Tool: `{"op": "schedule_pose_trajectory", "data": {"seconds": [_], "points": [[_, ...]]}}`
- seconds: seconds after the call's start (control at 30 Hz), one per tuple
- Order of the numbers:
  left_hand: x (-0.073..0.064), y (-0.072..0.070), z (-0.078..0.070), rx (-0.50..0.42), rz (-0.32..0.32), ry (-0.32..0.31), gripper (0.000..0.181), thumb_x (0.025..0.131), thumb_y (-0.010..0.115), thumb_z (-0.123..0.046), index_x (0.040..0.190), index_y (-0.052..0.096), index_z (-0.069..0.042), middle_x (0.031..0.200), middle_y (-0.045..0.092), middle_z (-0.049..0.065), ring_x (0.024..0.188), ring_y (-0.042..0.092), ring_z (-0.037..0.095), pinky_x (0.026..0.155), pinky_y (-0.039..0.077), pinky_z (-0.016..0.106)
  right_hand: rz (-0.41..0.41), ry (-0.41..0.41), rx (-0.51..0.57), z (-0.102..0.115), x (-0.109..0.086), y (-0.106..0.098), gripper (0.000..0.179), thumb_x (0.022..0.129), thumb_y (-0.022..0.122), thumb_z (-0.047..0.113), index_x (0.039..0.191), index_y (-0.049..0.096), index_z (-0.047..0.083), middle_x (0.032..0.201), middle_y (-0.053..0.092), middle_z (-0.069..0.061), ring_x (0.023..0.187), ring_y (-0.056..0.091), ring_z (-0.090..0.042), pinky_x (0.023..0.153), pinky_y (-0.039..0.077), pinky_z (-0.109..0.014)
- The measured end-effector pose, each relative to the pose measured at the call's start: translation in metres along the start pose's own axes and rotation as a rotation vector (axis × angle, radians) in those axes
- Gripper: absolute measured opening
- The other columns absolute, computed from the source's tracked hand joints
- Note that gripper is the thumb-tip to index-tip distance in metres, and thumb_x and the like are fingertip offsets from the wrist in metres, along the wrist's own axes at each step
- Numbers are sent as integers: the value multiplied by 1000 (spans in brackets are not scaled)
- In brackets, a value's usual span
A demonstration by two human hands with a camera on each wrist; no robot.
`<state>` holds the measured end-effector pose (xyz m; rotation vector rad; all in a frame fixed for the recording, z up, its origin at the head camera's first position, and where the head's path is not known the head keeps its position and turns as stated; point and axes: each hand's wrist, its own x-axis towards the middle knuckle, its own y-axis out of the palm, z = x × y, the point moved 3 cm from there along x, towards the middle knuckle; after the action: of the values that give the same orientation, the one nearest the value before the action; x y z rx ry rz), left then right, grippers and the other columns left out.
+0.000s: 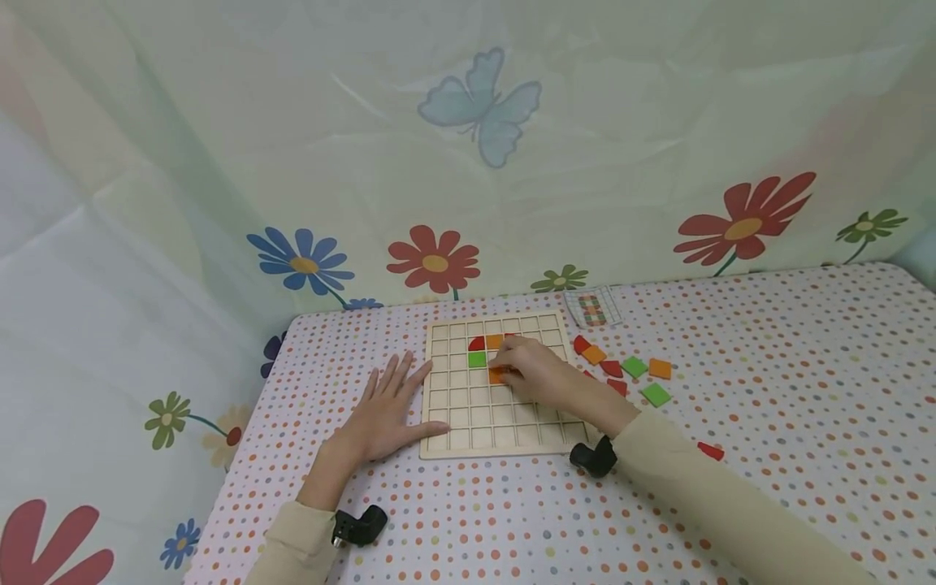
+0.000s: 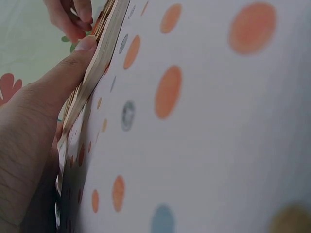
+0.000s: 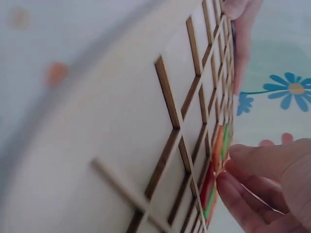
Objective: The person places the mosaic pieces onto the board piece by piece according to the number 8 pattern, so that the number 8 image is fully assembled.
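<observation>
A square wooden grid board (image 1: 461,416) lies on the table. In its upper cells sit a red rounded tile (image 1: 477,344), an orange tile (image 1: 494,341) and a green tile (image 1: 477,359); my right hand partly covers another red one. My right hand (image 1: 537,374) is over the board, thumb and fingertips pinching an orange tile (image 1: 496,376) at a cell below the green one. Edge-on in the right wrist view, coloured tiles (image 3: 208,187) stand by those fingertips. My left hand (image 1: 383,418) rests spread at the board's left side, its thumb on the edge.
Right of the board lie loose tiles: green ones (image 1: 656,395), orange ones (image 1: 660,369) and red ones (image 1: 611,370). Another red piece (image 1: 711,451) lies nearer the front. A printed pattern card (image 1: 594,308) is behind the board's right corner. A flowered curtain (image 1: 329,162) hangs behind the dotted tablecloth (image 1: 468,520).
</observation>
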<state>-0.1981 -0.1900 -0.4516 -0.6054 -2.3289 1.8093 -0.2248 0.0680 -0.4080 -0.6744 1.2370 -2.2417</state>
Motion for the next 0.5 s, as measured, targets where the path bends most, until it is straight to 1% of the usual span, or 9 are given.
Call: {"op": "schedule_pose_trajectory", "data": {"seconds": [0.07,0.13,0.23,0.37,0.4,0.5], "points": [[0,0,-1,-1,-2,2,104,91,57,-78,170,17,-22,176,3,11,162,-3,34,130,-1,56,-9,26,28,0,-10,-5,20,95,74,-1,115,78,-3,108,69,-12,94,64,-24,79,59,-33],[0,1,-1,-3,-5,3,104,91,58,-77,170,18,-22,176,4,12,162,-3,34,130,-1,56,-25,42,54,0,-23,-13,20,96,74,1,116,79,-1,110,69,-10,94,64,-21,77,59,-31],[0,0,-3,-2,-10,0,104,91,58,-77,170,19,-22,176,4,12,162,-2,34,130,0,56,-37,55,73,0,-48,-28,18,96,75,3,113,80,3,106,69,-6,86,60,-15,69,55,-27],[0,0,-3,8,-8,-9,104,91,58,-77,170,19,-21,176,4,12,162,-2,34,130,1,57,12,118,79,-7,-87,-48,13,96,77,10,108,81,11,104,67,3,84,56,-11,67,52,-25],[0,0,-3,7,-10,-9,103,91,58,-77,169,20,-21,176,5,12,162,-2,35,129,1,57,24,133,84,-11,-97,-52,12,95,78,11,107,81,13,103,66,4,83,55,-11,66,51,-25],[-1,0,-4,5,-8,-7,103,92,59,-76,169,20,-20,176,4,12,162,-2,35,129,1,58,45,186,65,-27,-129,-64,13,90,83,13,101,80,19,102,65,8,87,58,-11,68,52,-26]]}}
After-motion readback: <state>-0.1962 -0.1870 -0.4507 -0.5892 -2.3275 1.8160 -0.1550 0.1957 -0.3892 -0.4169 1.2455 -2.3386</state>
